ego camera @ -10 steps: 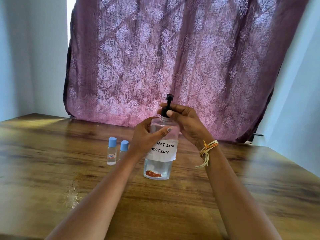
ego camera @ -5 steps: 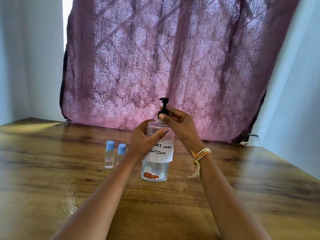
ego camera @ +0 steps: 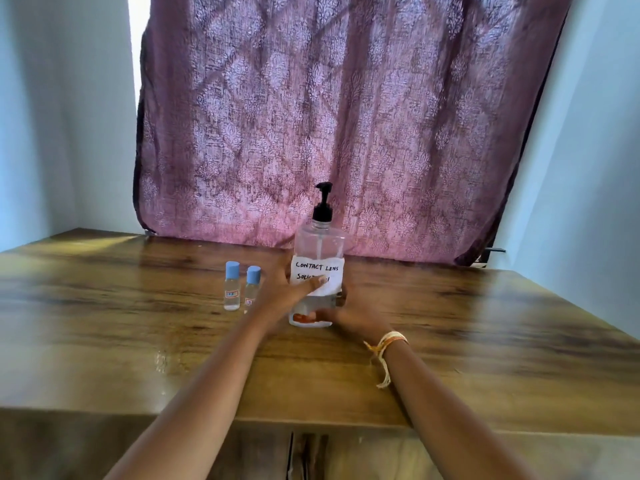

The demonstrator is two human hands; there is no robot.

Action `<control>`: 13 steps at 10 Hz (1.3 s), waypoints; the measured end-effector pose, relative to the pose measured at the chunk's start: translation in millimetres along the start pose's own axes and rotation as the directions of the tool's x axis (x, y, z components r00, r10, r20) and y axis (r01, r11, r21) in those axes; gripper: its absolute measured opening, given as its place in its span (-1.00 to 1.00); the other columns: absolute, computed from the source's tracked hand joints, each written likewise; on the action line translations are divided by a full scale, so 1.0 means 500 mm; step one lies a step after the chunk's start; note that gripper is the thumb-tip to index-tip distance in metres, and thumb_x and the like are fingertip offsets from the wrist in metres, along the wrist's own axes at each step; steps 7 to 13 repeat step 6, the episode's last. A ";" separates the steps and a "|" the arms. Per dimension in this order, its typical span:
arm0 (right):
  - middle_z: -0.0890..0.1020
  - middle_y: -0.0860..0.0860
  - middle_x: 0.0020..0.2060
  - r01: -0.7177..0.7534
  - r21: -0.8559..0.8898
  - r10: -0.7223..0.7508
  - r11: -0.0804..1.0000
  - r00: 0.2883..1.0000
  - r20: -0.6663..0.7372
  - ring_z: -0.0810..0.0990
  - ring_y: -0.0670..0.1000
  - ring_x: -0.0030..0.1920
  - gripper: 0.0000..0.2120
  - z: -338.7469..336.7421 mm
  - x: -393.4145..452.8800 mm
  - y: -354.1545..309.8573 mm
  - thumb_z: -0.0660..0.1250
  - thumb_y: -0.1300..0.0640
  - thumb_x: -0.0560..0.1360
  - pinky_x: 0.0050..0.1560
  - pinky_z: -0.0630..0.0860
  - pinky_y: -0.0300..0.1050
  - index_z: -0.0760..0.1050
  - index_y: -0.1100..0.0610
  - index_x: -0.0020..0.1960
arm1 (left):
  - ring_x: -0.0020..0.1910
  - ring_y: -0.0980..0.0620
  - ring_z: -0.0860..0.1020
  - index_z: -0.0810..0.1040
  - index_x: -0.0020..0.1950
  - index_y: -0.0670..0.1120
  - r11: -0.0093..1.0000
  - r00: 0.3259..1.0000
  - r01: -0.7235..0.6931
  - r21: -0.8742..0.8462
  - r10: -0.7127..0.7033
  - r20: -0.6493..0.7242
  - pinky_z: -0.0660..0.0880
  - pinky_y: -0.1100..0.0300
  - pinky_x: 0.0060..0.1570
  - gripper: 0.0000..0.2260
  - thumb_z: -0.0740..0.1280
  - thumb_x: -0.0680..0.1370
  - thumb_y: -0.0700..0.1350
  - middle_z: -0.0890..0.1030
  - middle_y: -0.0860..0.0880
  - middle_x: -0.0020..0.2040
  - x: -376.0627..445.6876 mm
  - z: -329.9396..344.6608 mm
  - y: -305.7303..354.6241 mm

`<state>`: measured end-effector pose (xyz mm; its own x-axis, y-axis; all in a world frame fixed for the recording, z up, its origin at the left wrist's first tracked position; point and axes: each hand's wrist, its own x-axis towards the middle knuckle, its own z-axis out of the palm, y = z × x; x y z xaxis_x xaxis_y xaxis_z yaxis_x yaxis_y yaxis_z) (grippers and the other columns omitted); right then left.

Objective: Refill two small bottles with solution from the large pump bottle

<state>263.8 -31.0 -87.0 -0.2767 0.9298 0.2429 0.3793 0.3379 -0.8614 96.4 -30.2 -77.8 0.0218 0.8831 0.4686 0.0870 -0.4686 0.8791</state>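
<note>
- I see the large pump bottle [ego camera: 318, 258] standing upright on the wooden table [ego camera: 450, 341], black pump on top.
- My left hand [ego camera: 287, 294] grips its left side, thumb across the handwritten label.
- My right hand [ego camera: 349, 315] wraps around its base from the right.
- Two small bottles [ego camera: 242, 289] with blue caps stand just left of it, side by side, untouched.
- A purple curtain [ego camera: 346, 116] hangs behind.

Mid-frame we see the pump bottle [ego camera: 318, 258] upright on the wooden table [ego camera: 104, 323], left hand [ego camera: 287, 292] and right hand [ego camera: 349, 315] gripping its base; two small bottles [ego camera: 242, 287] just left.
</note>
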 end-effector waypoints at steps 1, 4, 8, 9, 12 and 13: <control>0.63 -0.07 0.11 -0.005 -0.044 0.002 0.999 0.997 -0.071 0.59 -0.09 0.05 -0.47 0.026 0.001 0.001 0.57 0.03 0.29 0.11 0.53 -0.14 0.46 -0.08 0.20 | 0.03 0.15 0.57 0.42 0.26 0.04 0.933 0.995 0.091 0.348 -0.071 -0.070 0.54 0.26 -0.03 -0.50 0.52 0.38 -0.04 0.58 0.12 0.11 -0.042 -0.023 -0.022; 0.65 0.09 0.11 0.036 -0.204 -0.061 0.978 0.991 -0.116 0.63 0.02 0.03 -0.37 0.041 -0.016 0.001 0.61 0.14 0.25 0.00 0.58 -0.16 0.45 0.15 0.25 | 0.12 -0.06 0.58 0.55 0.26 -0.12 0.806 0.988 0.151 0.573 -0.110 -0.107 0.43 0.23 0.00 -0.69 0.33 0.52 -0.20 0.64 -0.12 0.13 -0.119 -0.043 -0.016; 0.57 0.11 0.22 0.037 -0.385 -0.076 0.922 0.993 -0.086 0.55 0.14 0.20 -0.45 0.062 -0.039 -0.012 0.44 0.04 0.40 0.19 0.51 0.00 0.39 0.12 0.34 | 0.05 -0.08 0.58 0.57 0.15 -0.15 0.612 0.997 0.060 0.788 -0.081 -0.012 0.51 0.10 0.04 -0.78 0.28 0.56 -0.10 0.62 -0.14 0.08 -0.169 -0.035 0.006; 0.57 0.11 0.22 0.037 -0.385 -0.076 0.922 0.993 -0.086 0.55 0.14 0.20 -0.45 0.062 -0.039 -0.012 0.44 0.04 0.40 0.19 0.51 0.00 0.39 0.12 0.34 | 0.05 -0.08 0.58 0.57 0.15 -0.15 0.612 0.997 0.060 0.788 -0.081 -0.012 0.51 0.10 0.04 -0.78 0.28 0.56 -0.10 0.62 -0.14 0.08 -0.169 -0.035 0.006; 0.57 0.11 0.22 0.037 -0.385 -0.076 0.922 0.993 -0.086 0.55 0.14 0.20 -0.45 0.062 -0.039 -0.012 0.44 0.04 0.40 0.19 0.51 0.00 0.39 0.12 0.34 | 0.05 -0.08 0.58 0.57 0.15 -0.15 0.612 0.997 0.060 0.788 -0.081 -0.012 0.51 0.10 0.04 -0.78 0.28 0.56 -0.10 0.62 -0.14 0.08 -0.169 -0.035 0.006; 0.57 0.11 0.22 0.037 -0.385 -0.076 0.922 0.993 -0.086 0.55 0.14 0.20 -0.45 0.062 -0.039 -0.012 0.44 0.04 0.40 0.19 0.51 0.00 0.39 0.12 0.34 | 0.05 -0.08 0.58 0.57 0.15 -0.15 0.612 0.997 0.060 0.788 -0.081 -0.012 0.51 0.10 0.04 -0.78 0.28 0.56 -0.10 0.62 -0.14 0.08 -0.169 -0.035 0.006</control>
